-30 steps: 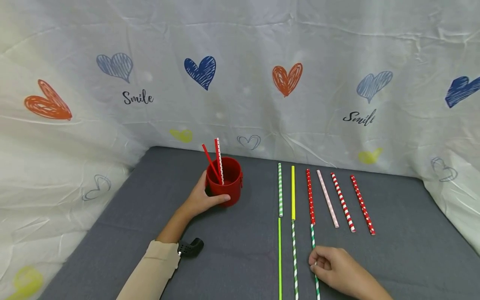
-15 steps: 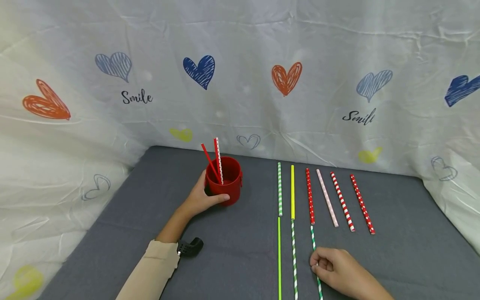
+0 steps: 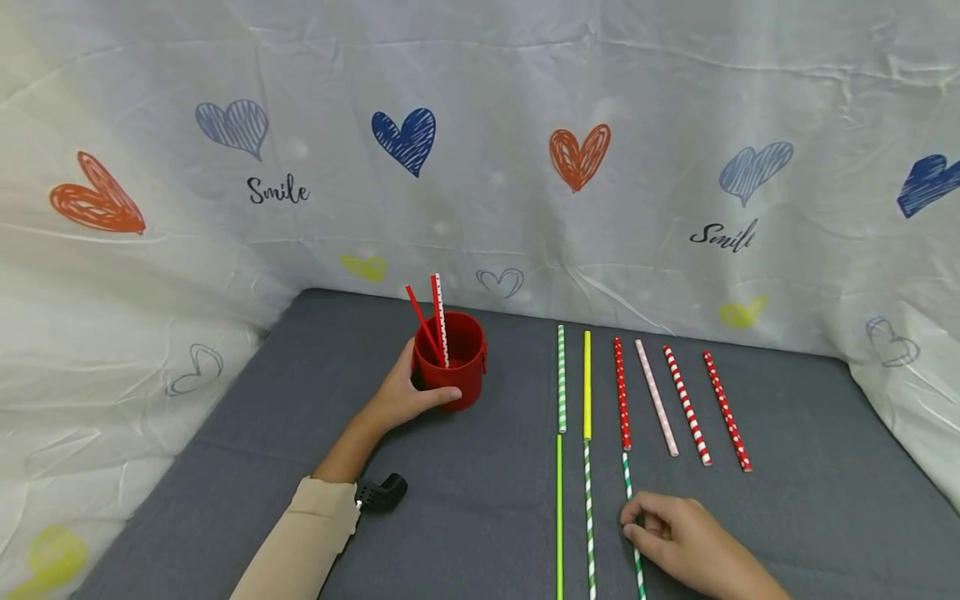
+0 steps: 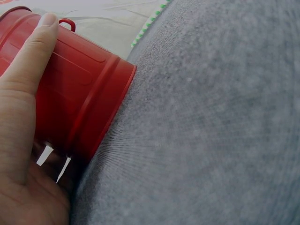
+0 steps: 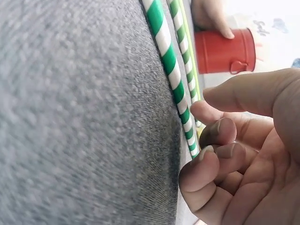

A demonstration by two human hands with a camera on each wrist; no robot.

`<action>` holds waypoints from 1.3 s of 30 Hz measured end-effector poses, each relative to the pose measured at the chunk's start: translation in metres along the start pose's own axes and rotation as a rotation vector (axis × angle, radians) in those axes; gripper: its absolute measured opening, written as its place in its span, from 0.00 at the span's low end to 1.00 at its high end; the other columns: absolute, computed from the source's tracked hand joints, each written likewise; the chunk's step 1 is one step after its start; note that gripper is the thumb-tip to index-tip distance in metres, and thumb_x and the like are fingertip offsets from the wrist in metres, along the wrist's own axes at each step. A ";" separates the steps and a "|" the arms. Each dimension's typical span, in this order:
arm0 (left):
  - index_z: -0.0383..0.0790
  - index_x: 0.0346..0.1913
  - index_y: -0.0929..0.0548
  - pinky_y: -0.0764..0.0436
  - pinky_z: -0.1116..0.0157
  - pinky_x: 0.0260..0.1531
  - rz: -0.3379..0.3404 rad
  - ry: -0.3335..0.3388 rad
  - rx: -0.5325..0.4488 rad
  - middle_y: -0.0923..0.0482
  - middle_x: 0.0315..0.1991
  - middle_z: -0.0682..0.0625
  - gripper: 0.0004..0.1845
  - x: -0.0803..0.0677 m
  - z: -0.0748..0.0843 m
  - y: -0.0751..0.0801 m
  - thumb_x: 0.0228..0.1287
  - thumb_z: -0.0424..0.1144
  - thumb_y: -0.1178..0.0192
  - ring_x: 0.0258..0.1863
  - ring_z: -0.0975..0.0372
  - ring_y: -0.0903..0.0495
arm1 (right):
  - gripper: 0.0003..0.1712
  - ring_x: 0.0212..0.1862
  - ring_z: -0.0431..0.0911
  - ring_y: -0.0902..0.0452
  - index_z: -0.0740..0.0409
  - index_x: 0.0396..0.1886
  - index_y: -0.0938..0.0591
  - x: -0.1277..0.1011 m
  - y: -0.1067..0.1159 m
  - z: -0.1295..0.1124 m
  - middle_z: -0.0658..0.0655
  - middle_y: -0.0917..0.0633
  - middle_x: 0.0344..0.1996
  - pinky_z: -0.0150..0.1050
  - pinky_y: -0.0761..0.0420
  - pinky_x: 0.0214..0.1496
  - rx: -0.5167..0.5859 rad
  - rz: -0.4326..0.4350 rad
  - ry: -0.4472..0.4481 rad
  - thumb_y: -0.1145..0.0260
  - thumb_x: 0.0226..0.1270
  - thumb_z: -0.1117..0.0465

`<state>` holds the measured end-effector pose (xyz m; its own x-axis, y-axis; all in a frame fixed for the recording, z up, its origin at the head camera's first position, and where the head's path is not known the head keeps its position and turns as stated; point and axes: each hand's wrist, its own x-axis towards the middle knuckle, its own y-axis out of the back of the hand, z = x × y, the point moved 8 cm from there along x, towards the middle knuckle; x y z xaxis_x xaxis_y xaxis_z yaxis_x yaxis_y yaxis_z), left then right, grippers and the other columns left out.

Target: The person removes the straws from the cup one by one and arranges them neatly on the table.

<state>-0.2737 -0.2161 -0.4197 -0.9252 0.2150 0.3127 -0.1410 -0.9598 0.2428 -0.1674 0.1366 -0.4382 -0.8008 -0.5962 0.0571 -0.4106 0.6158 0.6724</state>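
Observation:
In the head view my left hand (image 3: 401, 396) grips a red bucket (image 3: 467, 379), thumb along its near side and fingers hidden behind it. Red straws (image 3: 423, 321) and a white dotted straw (image 3: 441, 317) lean inside. My right hand (image 3: 682, 537) hovers over a green-and-white striped straw (image 3: 627, 479) lying on the cloth. In the right wrist view its thumb and index fingertips are apart, loosely bent beside that straw. Just above this straw's far end lies a red dotted straw (image 3: 622, 392).
Left of it lie a yellow straw (image 3: 587, 383) above a green-striped one (image 3: 589, 517), and a light green striped straw (image 3: 561, 379) above a bright green one (image 3: 559, 508). To the right are pink (image 3: 657, 400), red-striped (image 3: 687, 407) and red dotted (image 3: 726, 410) straws. A white curtain (image 3: 495, 208) borders the cloth.
The green-and-white striped straw has slid slightly toward me, its near end swinging right. My right thumb and index finger have parted from it. The left hand keeps its hold on the bucket.

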 end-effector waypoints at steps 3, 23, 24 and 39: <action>0.36 0.74 0.42 0.23 0.50 0.56 -0.003 -0.005 0.000 0.33 0.67 0.45 0.48 0.000 0.001 0.000 0.53 0.28 0.26 0.64 0.53 0.33 | 0.09 0.19 0.27 0.42 0.44 0.34 0.17 0.001 0.002 -0.002 0.34 0.34 0.16 0.27 0.35 0.20 -0.023 0.031 0.022 0.33 0.69 0.66; 0.36 0.73 0.41 0.24 0.52 0.57 0.005 -0.046 -0.011 0.32 0.66 0.43 0.47 0.001 -0.003 -0.001 0.53 0.29 0.25 0.63 0.51 0.32 | 0.11 0.19 0.26 0.44 0.45 0.32 0.17 0.041 -0.001 -0.049 0.33 0.34 0.16 0.25 0.37 0.20 -0.135 0.052 0.223 0.31 0.63 0.68; 0.35 0.73 0.41 0.24 0.52 0.57 0.003 -0.049 -0.013 0.32 0.66 0.42 0.47 0.001 0.000 -0.001 0.53 0.28 0.25 0.63 0.51 0.32 | 0.11 0.19 0.26 0.42 0.46 0.32 0.17 0.044 -0.001 -0.053 0.33 0.33 0.16 0.25 0.36 0.20 -0.134 0.048 0.233 0.31 0.63 0.68; 0.36 0.74 0.42 0.24 0.51 0.57 -0.005 -0.015 -0.003 0.34 0.68 0.41 0.48 0.000 0.002 -0.002 0.53 0.28 0.26 0.64 0.53 0.32 | 0.07 0.23 0.30 0.33 0.49 0.33 0.16 0.096 -0.004 -0.103 0.36 0.27 0.20 0.29 0.26 0.26 -0.197 -0.065 0.309 0.33 0.65 0.68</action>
<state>-0.2723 -0.2142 -0.4179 -0.9190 0.2223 0.3255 -0.1466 -0.9593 0.2412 -0.1978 0.0236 -0.3589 -0.5935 -0.7771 0.2095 -0.3409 0.4785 0.8092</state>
